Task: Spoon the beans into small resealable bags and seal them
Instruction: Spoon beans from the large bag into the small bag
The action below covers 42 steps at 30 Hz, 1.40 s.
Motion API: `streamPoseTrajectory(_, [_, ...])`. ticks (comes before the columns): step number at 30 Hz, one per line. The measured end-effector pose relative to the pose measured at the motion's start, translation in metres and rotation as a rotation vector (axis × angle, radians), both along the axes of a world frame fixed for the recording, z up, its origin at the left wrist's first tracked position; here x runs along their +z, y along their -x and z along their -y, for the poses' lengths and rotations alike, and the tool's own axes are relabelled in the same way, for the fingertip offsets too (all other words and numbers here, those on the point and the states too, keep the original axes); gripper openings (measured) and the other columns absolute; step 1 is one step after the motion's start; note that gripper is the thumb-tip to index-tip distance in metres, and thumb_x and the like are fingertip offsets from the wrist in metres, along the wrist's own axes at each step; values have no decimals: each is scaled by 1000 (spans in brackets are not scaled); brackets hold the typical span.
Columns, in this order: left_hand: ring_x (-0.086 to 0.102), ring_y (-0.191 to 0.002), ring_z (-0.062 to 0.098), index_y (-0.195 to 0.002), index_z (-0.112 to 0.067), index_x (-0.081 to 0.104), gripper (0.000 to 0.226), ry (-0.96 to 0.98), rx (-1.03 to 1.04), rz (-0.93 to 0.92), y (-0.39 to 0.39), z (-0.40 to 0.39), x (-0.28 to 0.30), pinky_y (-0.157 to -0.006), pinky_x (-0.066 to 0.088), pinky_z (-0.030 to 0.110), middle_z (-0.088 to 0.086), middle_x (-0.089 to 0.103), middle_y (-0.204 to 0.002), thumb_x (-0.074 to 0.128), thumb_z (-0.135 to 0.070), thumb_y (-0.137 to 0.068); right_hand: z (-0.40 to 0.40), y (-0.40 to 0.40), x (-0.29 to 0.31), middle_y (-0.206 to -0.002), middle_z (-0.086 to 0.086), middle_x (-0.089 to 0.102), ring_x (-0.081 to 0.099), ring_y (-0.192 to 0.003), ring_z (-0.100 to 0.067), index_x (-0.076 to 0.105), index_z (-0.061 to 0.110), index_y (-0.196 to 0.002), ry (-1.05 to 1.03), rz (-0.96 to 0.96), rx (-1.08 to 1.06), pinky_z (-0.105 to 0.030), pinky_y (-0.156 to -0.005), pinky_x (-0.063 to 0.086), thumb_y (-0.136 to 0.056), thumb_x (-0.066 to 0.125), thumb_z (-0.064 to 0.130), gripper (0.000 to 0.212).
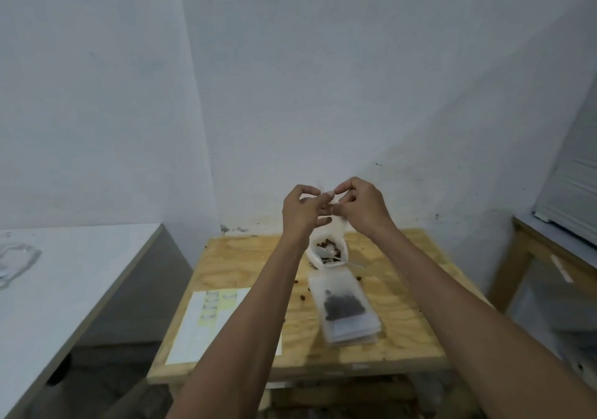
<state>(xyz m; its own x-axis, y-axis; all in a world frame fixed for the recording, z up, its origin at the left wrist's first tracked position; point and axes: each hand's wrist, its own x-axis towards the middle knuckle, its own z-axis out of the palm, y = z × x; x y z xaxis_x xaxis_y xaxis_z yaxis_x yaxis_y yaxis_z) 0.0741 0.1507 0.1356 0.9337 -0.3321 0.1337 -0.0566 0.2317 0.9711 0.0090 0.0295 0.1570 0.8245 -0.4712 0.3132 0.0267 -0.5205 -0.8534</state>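
Both hands are raised above the far edge of the plywood table [403,321], working on a small clear resealable bag [337,225] that hangs between them. The left hand [303,212] has its fingers curled and pinches the bag's top edge on one side, and the right hand [361,208] pinches the same edge just beside it with thumb and forefinger, so the fingertips of the two hands nearly touch. The blur makes it hard to tell whether the strip is being pulled apart or pressed closed, or whether this bag holds any beans. Directly below the hands stands a white container [326,252] with dark beans [329,244] inside and a white plastic spoon [326,252] lying in it. Just in front of the container, toward the person, a stack of flat clear bags [347,315] lies on the table, the top one holding a dark cluster of beans. A few loose beans are scattered on the wood beside that stack. To the left of the stack lies a white sheet [206,331] with pale yellow patches. The bag is probably thin, light and limp, likely slick under the fingers, so it would fold and sag once weighted; the firmest hold should be the stiffer zip strip at the mouth, pinched at both ends. The beans look small, hard and prone to rolling, so a tilted mouth could spill them.
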Motion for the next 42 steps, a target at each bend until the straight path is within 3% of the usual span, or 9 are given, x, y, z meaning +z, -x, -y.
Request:
streamPoseTrajectory(4, [72, -70, 25, -109, -9, 59, 28, 127, -127, -117, 3, -10, 3, -73, 62, 40, 10, 71, -80, 77, -9, -87, -4, -2, 0, -73, -5, 65, 64, -67, -19, 64, 13, -102, -36, -21, 35, -37, -70, 56, -73, 85, 4, 37])
streamPoseTrajectory(8, [71, -75, 30, -105, -7, 64, 22, 158, -143, -156, 1, -15, 4, -75, 63, 41, 10, 70, -78, 75, -5, -86, -6, -3, 4, -70, -2, 64, 64, -59, -13, 64, 14, -103, -104, -42, 82, -28, -60, 50, -73, 91, 12, 40])
streamPoseTrajectory(13, [71, -68, 32, -108, -4, 57, 24, 71, -27, 36, 2, -14, 8, -65, 63, 40, 19, 67, -75, 59, 7, -88, -4, -4, 0, -69, -7, 67, 67, -67, -21, 65, 14, -105, -214, -25, 151, -43, -73, 60, -78, 88, 14, 35])
streamPoseTrajectory(17, [72, -73, 32, -100, 3, 63, 15, 4, -34, 158, -3, -15, 6, -68, 63, 42, 23, 69, -83, 56, 9, -89, -2, 3, -1, -76, -19, 71, 67, -66, -24, 65, 11, -107, -292, 46, 163, -40, -71, 61, -85, 78, 5, 26])
streamPoseTrajectory(21, [73, -81, 39, -96, 4, 71, 19, -37, -36, 144, -2, -14, 1, -71, 64, 45, 23, 69, -83, 56, 9, -86, -3, 5, -2, -85, -13, 74, 72, -68, -31, 64, 16, -106, -57, 68, 111, -37, -65, 63, -87, 74, 2, 25])
streamPoseTrajectory(25, [76, -77, 36, -95, 7, 70, 11, -50, -24, 66, 5, -9, 1, -63, 62, 36, 26, 73, -91, 65, 5, -85, -7, 4, -3, -84, -6, 71, 67, -61, -23, 67, 21, -94, 162, 55, 116, -30, -60, 58, -89, 69, 4, 18])
streamPoseTrajectory(29, [75, -80, 32, -95, 4, 74, 17, -95, -58, 93, 0, -9, -1, -71, 63, 37, 22, 74, -88, 65, 12, -83, -3, 4, -10, -83, -4, 72, 66, -61, -17, 74, 24, -93, 275, 26, 59, -31, -62, 58, -92, 67, 8, 18])
streamPoseTrajectory(35, [72, -66, 28, -100, 0, 77, 28, -233, 25, 212, -3, -6, -14, -72, 64, 43, 21, 71, -78, 60, 15, -82, 1, 2, -13, -76, -6, 73, 64, -50, -12, 79, 23, -96, 272, -109, 14, -29, -61, 58, -86, 66, -2, 29])
streamPoseTrajectory(42, [65, -48, 16, -102, -10, 78, 34, -455, 123, 414, -1, -1, -13, -55, 57, 29, 1, 63, -65, 62, 11, -80, -2, -2, -22, -77, -4, 68, 62, -61, -14, 78, 15, -113, 318, -96, -49, -31, -74, 58, -84, 65, 0, 35])
